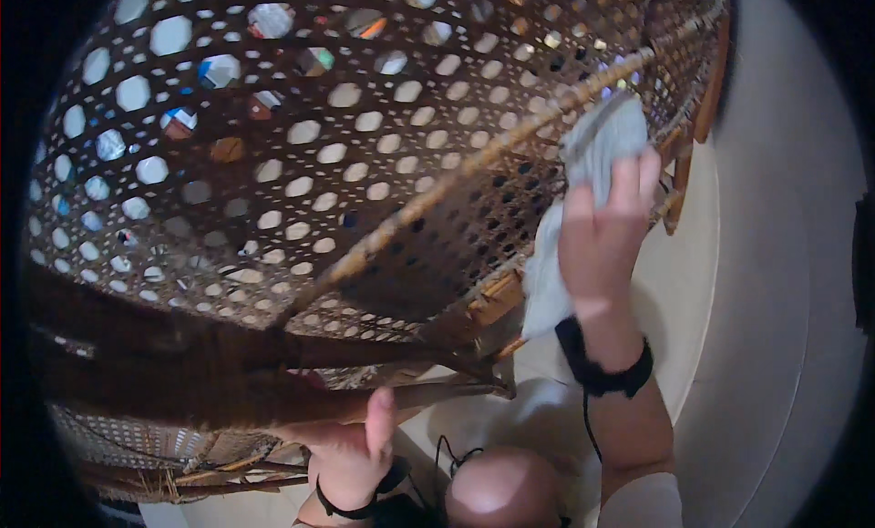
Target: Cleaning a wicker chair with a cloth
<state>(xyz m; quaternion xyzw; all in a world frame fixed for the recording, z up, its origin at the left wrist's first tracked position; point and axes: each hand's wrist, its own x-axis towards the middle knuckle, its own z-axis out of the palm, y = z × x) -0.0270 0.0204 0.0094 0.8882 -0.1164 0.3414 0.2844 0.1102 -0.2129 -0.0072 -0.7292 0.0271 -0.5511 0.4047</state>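
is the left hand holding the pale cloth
No, the pale cloth is in the right hand, with the left hand at the brown frame.

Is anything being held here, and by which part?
The right hand holds a pale cloth by its middle. The left hand is against the brown bar, but its grip is unclear.

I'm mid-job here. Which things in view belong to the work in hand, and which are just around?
In use:
pale grey cloth, in the right hand
brown open-weave cane piece, left hand at its edge

Just around:
pale smooth floor
blurred blue-and-white item seen through the weave
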